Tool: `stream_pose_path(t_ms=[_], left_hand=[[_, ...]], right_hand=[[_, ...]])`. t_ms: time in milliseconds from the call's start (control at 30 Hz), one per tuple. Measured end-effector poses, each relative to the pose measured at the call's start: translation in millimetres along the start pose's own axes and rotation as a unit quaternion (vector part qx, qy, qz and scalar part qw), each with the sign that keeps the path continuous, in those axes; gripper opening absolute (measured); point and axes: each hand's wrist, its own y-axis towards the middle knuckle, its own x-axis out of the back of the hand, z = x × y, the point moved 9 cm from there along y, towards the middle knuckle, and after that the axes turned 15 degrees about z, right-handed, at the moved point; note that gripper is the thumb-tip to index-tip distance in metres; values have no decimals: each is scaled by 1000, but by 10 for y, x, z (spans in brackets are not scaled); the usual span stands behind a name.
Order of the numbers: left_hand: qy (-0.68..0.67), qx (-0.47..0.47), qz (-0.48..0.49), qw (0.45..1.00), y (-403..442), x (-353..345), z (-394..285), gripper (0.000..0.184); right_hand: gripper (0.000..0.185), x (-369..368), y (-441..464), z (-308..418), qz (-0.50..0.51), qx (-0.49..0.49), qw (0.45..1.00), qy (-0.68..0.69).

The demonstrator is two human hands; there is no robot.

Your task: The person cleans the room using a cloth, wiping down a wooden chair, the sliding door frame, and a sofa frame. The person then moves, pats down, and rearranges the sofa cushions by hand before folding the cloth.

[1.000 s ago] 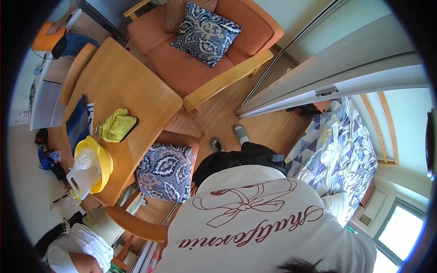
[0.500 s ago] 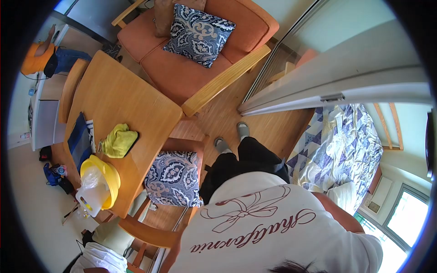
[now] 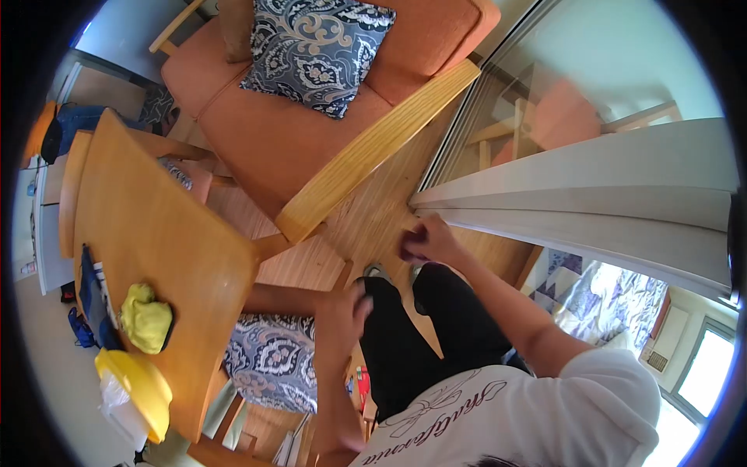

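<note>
My right hand [image 3: 440,241] reaches out over the floor, in front of my feet. Its fingers are closed around a small dark maroon thing [image 3: 412,243], blurred and partly covered, so its kind does not show. My left hand [image 3: 340,321] is beside my left thigh, close to the patterned seat cushion [image 3: 272,358] of a wooden chair. Its fingers are somewhat apart and smeared by motion, and nothing shows in them.
A wooden table [image 3: 156,226] on the left bears a yellow-green cloth [image 3: 145,319] and a yellow basin [image 3: 152,393] with a plastic bag [image 3: 115,393]. Ahead stands an orange sofa [image 3: 257,148] with a patterned pillow [image 3: 319,54]. A white sliding door [image 3: 576,187] is at right. A person in orange [image 3: 37,136] is at far left.
Both my hands have come into view, the right one with the dark maroon thing. My view has shifted closer to the sofa and door. The person in white at lower left is out of sight.
</note>
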Motion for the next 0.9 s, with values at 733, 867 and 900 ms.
stream_pose_path(t_ms=[733,867,900], left_hand=[[277,-51,-449,848,2301,444,468,68],[283,-46,-454,844,2273,459,475,68],[271,-48,-441,855,2289,469,492,70]], right_hand=[[38,1088,3148,-2188,-563,-169,808,37],[35,1547,3284,-2288,-491,-183,852,-3],[34,1542,3268,-2258,-499,-169,850,10]])
